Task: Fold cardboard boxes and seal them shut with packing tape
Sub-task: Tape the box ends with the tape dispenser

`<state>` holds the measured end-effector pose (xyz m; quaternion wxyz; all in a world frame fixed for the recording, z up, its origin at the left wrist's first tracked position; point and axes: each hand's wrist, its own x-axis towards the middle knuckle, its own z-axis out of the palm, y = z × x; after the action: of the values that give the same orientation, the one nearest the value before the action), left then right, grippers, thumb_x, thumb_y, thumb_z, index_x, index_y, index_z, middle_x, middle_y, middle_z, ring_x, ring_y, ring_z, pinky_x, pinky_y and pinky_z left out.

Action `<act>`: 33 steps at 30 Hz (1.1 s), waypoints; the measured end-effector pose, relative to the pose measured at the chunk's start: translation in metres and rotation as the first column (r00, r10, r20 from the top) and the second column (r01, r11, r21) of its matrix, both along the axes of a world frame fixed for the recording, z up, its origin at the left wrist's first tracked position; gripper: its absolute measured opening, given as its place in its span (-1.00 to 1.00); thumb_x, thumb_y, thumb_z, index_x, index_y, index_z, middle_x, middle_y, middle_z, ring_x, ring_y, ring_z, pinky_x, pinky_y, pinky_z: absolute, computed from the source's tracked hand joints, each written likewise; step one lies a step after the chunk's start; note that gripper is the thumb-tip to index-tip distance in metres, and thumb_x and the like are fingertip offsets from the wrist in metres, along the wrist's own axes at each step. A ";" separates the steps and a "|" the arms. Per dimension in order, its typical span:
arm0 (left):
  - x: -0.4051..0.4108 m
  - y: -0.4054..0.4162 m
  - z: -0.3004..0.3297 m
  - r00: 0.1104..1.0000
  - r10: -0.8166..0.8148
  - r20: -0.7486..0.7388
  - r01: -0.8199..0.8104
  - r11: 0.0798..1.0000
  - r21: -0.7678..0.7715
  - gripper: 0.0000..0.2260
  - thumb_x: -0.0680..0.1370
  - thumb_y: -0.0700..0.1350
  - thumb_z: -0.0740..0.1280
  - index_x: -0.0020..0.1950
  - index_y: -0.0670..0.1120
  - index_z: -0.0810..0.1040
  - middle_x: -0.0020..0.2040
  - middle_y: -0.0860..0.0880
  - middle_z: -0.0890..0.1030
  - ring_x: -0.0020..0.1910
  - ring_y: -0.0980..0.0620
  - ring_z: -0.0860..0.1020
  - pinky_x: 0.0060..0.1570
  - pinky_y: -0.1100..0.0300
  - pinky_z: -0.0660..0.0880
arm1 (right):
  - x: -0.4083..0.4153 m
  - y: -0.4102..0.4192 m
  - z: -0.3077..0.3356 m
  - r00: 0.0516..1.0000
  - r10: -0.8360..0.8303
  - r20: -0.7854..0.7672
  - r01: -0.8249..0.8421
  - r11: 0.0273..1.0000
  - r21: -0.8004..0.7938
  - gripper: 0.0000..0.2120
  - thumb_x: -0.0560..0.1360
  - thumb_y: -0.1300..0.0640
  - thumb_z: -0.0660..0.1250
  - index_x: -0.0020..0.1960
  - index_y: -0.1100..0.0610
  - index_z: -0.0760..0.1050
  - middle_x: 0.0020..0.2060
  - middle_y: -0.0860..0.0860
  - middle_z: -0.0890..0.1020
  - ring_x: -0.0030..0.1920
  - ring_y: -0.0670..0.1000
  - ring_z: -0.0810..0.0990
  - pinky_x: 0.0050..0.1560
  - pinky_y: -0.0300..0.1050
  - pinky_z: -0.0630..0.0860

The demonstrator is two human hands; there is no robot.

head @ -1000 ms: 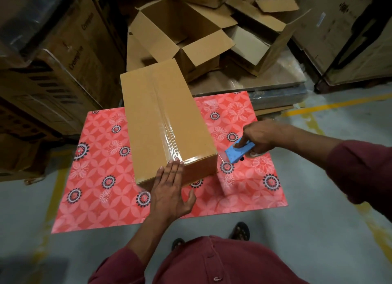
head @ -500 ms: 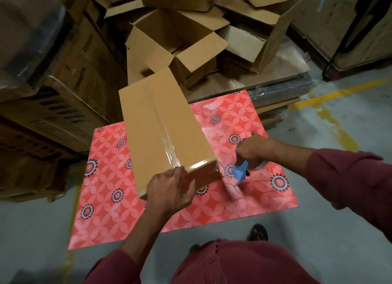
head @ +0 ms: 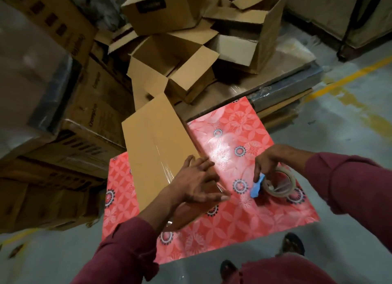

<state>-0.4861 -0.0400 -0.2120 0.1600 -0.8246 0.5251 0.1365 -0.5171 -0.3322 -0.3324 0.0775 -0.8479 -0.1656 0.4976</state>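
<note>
Left hand (head: 195, 185) lies with fingers spread and nearly straight on the near end of the closed brown cardboard box (head: 157, 143), over the clear tape strip along its top seam. Right hand (head: 273, 162) grips a roll of clear packing tape (head: 279, 185) with a blue cutter (head: 257, 186), low over the red floral-patterned table top (head: 244, 215). Open brown cardboard boxes (head: 176, 69) are piled beyond the table.

A single head-worn camera looks steeply down and forward, close above the red flower-patterned tabletop (head: 244, 211), its near edge by the wearer's feet, its far edge meeting stacked brown cardboard cartons (head: 174, 67).
</note>
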 end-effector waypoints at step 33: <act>0.046 0.021 -0.063 0.986 -0.125 -0.110 0.028 0.776 -0.630 -0.67 0.69 0.19 0.22 0.12 0.09 0.73 0.22 0.11 0.69 0.44 0.06 0.49 0.40 -0.15 0.29 | -0.103 0.279 -0.063 -0.068 -0.940 0.335 0.465 0.267 0.844 -0.11 0.49 0.18 0.32 0.66 0.29 -0.09 0.66 0.21 -0.07 0.67 0.18 -0.10 0.62 0.13 0.01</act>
<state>-0.4396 -0.0188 -0.2754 -0.1563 -0.7967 0.5837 0.0076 -0.6200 -0.0529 -0.3956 0.4550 -0.8497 0.2026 -0.1732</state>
